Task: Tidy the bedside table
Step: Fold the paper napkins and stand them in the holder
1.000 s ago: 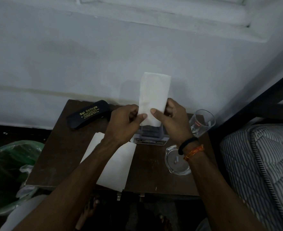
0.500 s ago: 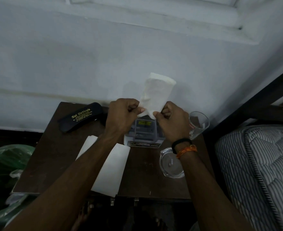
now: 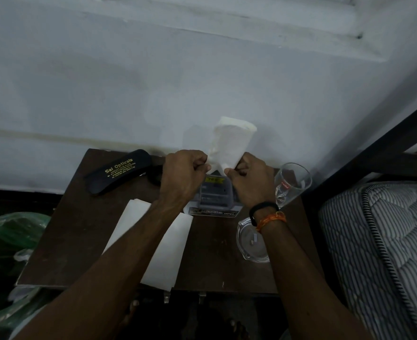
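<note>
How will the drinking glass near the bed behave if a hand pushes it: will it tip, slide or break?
The drinking glass looks tall and wider at its rim than its base, so a push up high would probably tip it. It appears empty, so likely light and easy to slide. It stands near the table edge beside the bed, and being clear glass, it may break if it falls.

Place: a home bedroom | At 3 o'clock: striped quilted mattress point(image 3: 384, 241) on a dark bed frame point(image 3: 374, 153) | Centre: small brown bedside table point(image 3: 80, 229) against a white wall point(image 3: 153, 82) | At 11 o'clock: glasses case point(image 3: 119, 174)
</note>
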`<move>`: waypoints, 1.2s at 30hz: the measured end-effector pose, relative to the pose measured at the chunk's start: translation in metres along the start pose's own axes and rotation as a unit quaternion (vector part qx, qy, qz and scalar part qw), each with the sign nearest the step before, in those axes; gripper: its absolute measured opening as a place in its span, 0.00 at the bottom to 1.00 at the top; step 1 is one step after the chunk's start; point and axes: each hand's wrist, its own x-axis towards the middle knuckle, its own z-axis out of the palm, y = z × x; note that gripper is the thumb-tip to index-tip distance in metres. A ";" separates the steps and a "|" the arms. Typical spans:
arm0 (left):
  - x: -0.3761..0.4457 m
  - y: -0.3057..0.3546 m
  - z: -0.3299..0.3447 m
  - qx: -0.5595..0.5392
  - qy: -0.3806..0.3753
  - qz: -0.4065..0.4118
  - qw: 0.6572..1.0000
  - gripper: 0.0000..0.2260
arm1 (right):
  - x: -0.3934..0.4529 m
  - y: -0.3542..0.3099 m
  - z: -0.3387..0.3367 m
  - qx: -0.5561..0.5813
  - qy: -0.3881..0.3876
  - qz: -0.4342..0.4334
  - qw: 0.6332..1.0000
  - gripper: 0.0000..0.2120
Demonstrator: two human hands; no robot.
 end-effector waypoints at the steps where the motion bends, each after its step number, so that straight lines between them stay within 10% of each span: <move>1: 0.000 0.000 0.002 0.001 0.000 -0.003 1.000 0.08 | 0.000 -0.001 0.000 -0.002 -0.001 0.001 1.000 0.07; 36: 0.008 -0.008 -0.001 0.046 -0.030 -0.015 0.998 0.15 | -0.001 -0.007 0.002 0.054 0.030 -0.007 0.998 0.08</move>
